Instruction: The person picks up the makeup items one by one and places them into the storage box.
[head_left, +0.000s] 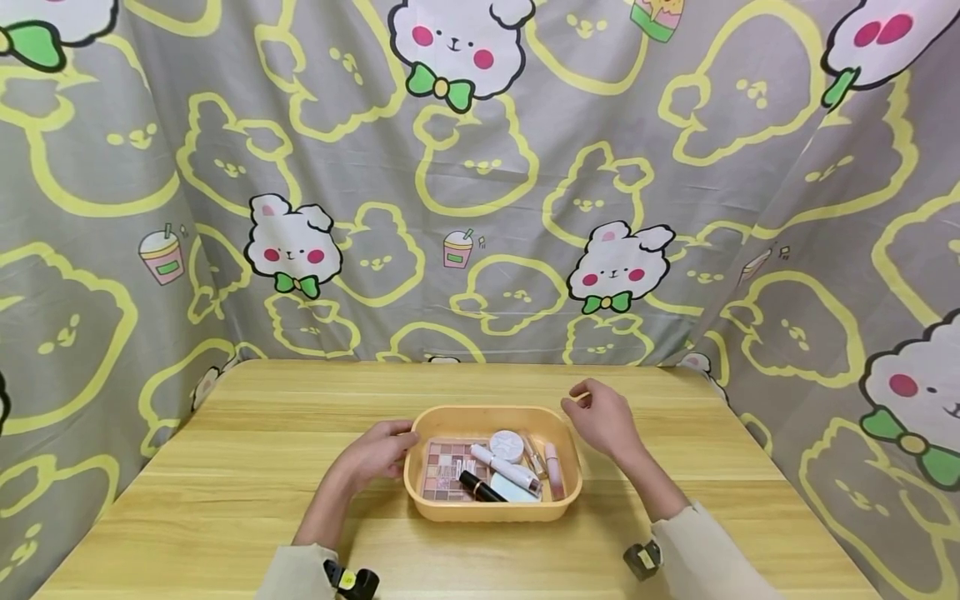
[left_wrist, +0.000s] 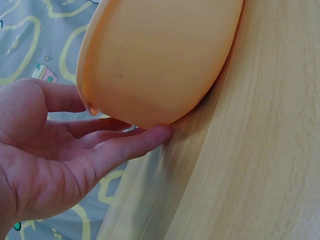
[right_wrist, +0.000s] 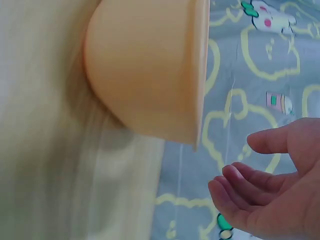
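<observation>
A yellow-orange plastic basin point(head_left: 491, 511) stands on the table, holding several cosmetics. My left hand point(head_left: 375, 454) grips its left end, thumb at the rim and fingers against the outer wall point(left_wrist: 160, 65). Beyond the basin's right end, my right hand point(head_left: 606, 419) hovers apart from the rim, fingers loosely bent and holding nothing. Inside lie an eyeshadow palette point(head_left: 444, 473), a round white case point(head_left: 507, 447), a white tube point(head_left: 504, 467), a black tube point(head_left: 480, 486) and a pinkish lip gloss tube point(head_left: 553, 472). A pale blue item point(head_left: 510, 489) is partly covered by the tubes.
The wood-grain table point(head_left: 262, 467) extends around the basin on every side. Grey curtains point(head_left: 360, 175) with yellow outlines and white cartoon animals hang behind the table and along both sides.
</observation>
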